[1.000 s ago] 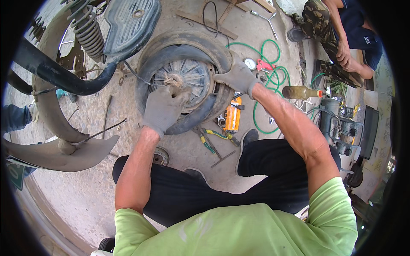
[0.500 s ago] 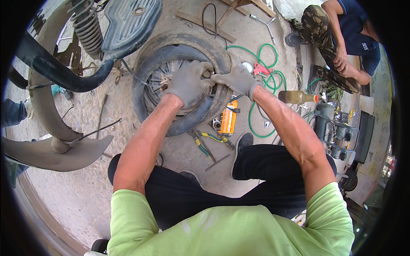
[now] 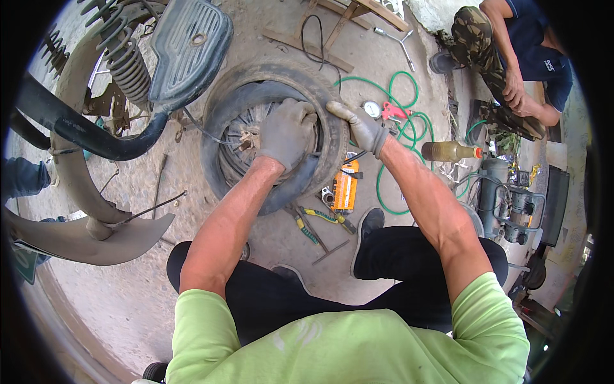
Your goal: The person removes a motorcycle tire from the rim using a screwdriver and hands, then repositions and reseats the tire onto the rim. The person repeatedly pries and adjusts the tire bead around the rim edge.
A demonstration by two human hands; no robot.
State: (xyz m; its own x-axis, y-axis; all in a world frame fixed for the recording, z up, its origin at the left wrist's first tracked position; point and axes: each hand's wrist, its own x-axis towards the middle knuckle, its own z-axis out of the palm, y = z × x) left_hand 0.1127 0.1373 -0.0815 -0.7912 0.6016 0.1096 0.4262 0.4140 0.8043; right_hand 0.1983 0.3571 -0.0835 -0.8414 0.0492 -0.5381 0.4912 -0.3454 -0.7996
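A worn tire [image 3: 275, 69] lies on the floor around a spoked wheel [image 3: 243, 131], with a black inner tube [image 3: 228, 102] bulging out between them. My left hand [image 3: 288, 136], in a grey glove, reaches inside the tire's opening. Its fingers curl at the inner tube by the right inner edge, the tips partly hidden. Gloved as well, my right hand [image 3: 363, 127] grips the tire's right outer side, thumb on top and the other fingers out of sight.
A pressure gauge [image 3: 371, 109] with a red handle and green hose [image 3: 380, 185] lies to the right. Near my feet are an orange package [image 3: 346, 185] and pliers [image 3: 306, 227]. A bottle [image 3: 448, 152] and a compressor [image 3: 492, 185] stand right; motorcycle parts [image 3: 192, 48] overhang left. Another person [image 3: 511, 77] sits far right.
My hands were together at the tire's inner edge. The right hand has moved apart to the tire's outer side; the left has dipped further inside the opening.
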